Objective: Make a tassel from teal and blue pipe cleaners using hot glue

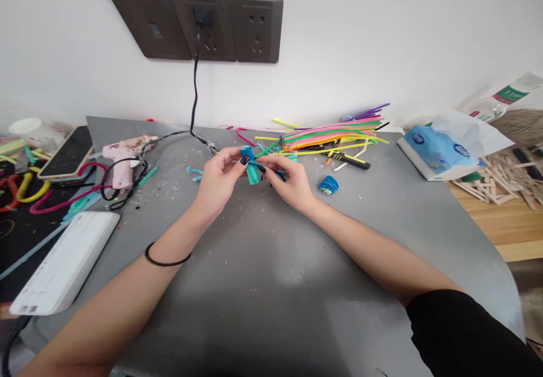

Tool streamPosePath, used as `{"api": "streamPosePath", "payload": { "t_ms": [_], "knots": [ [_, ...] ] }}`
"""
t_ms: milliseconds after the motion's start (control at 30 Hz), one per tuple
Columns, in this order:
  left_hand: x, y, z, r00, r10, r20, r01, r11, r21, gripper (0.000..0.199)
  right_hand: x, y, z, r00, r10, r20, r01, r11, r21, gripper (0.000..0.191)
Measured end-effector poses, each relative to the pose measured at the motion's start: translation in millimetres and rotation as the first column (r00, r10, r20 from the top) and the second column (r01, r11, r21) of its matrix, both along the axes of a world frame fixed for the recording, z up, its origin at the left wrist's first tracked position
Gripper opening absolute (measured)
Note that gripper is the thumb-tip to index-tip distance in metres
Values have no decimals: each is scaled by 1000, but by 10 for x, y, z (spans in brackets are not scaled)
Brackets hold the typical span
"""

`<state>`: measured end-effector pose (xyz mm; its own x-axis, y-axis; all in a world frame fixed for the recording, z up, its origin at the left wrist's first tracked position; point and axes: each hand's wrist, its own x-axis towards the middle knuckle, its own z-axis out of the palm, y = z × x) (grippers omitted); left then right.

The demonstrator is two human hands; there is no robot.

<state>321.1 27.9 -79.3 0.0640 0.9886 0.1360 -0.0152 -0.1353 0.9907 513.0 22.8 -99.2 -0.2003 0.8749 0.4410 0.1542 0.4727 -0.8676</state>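
Between my two hands, above the grey mat, is a small piece made of blue and teal pipe cleaners. My left hand pinches it from the left, thumb in front. From the right, my right hand has thumb and fingers closed on its edge; some of those fingertips are hidden. A coiled blue pipe-cleaner piece lies on the mat to the right of my right hand. Just behind the hands rests a bundle of colourful pipe cleaners.
A pink glue gun with its black cord lies at the left, near a white power strip and a phone. A yellow-black cutter lies behind. Blue tissue pack, wooden sticks and a bottle are right.
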Motion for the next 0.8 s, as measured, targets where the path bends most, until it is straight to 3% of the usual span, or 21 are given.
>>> {"api": "streamPosePath", "payload": {
  "t_ms": [433, 800],
  "knots": [
    [5, 5, -43, 999, -30, 13, 30, 1000, 7, 52, -8, 24, -15, 996, 28, -83, -33, 998, -59, 28],
    [12, -3, -100, 998, 44, 43, -44, 999, -7, 54, -6, -12, 3, 997, -45, 59, 35, 985, 168, 26]
  ]
}}
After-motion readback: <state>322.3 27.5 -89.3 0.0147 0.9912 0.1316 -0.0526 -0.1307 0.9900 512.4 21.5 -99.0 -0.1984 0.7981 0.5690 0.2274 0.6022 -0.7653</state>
